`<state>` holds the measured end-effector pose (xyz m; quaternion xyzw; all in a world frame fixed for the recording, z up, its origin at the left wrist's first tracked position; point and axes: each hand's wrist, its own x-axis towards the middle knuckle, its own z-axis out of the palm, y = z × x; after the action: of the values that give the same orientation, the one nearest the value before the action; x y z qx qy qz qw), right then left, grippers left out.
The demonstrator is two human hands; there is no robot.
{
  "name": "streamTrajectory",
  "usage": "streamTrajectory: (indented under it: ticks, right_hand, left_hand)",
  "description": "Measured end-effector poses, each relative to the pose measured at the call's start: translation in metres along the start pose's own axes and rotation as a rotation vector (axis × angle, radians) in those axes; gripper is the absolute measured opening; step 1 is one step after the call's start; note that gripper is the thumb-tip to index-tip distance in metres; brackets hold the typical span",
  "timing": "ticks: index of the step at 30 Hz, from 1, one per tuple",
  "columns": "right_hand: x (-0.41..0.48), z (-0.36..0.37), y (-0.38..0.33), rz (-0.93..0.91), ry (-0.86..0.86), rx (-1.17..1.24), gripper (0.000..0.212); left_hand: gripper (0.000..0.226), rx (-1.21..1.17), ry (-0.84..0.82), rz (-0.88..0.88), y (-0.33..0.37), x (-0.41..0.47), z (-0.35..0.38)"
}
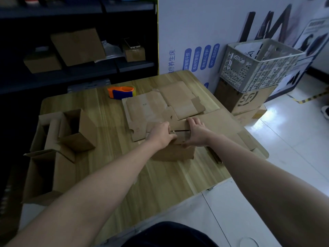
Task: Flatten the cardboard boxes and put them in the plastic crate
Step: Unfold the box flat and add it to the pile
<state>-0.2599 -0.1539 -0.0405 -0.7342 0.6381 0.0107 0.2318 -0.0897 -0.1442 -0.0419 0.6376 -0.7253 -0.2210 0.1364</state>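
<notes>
Two hands, left point(160, 133) and right point(196, 131), around cardboard box point(173, 153)

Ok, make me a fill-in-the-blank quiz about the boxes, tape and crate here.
1. The left grip and right grip hold one small ____.
2. The tape dispenser lies on the ____.
3. The crate sits on a carton, off to the person's ____.
4. The open boxes stand to the person's ____.
Missing: box, table, right, left.

Your boxes point(172, 150): plain brown cardboard. Bench point(110, 157): pale wood grain, streaked. Crate point(258, 65): light grey lattice. Tape dispenser point(122, 92): orange and blue. Floor point(292, 157): glossy white tile.
</notes>
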Motion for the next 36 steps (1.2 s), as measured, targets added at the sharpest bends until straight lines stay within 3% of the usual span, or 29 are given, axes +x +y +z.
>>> streamTrajectory:
  ticks: [3, 7, 13, 18, 23, 26, 29, 30, 33, 36]
  right_hand:
    - [0.002, 0.008, -0.002, -0.011, -0.017, -0.265, 0.121]
    - [0.000, 0.013, 0.001, -0.041, -0.008, -0.210, 0.119]
    - [0.000, 0.006, 0.010, -0.003, -0.045, -0.176, 0.118]
    - [0.012, 0.008, -0.009, -0.007, -0.124, -0.255, 0.116]
    - [0.017, 0.024, -0.026, -0.056, -0.086, -0.205, 0.121]
    - [0.021, 0.023, -0.027, -0.038, -0.088, -0.183, 0.123]
    - [0.023, 0.022, -0.029, -0.031, -0.102, -0.188, 0.125]
    - [0.022, 0.022, -0.029, -0.031, -0.102, -0.186, 0.125]
    - [0.022, 0.021, -0.025, -0.039, -0.088, -0.159, 0.125]
    - [0.022, 0.021, -0.023, -0.053, -0.081, -0.138, 0.123]
  left_hand:
    - [0.014, 0.001, -0.025, 0.077, 0.012, 0.000, 0.009]
    - [0.014, 0.005, -0.028, 0.116, 0.011, -0.002, 0.009]
    - [0.012, -0.042, 0.117, -0.195, -0.072, 0.005, -0.031]
    - [0.011, -0.206, 0.223, -0.221, -0.067, 0.005, -0.016]
    - [0.013, -0.244, 0.150, -0.225, -0.055, 0.003, -0.001]
    - [0.020, -0.245, 0.053, -0.211, -0.052, 0.004, -0.002]
    - [0.065, -0.079, -0.013, -0.263, -0.040, 0.006, -0.003]
    - [0.069, -0.023, -0.003, -0.276, -0.037, 0.007, -0.001]
    - [0.035, -0.067, 0.069, -0.242, -0.037, 0.008, 0.001]
    - [0.014, -0.277, 0.153, -0.241, -0.051, 0.006, -0.005]
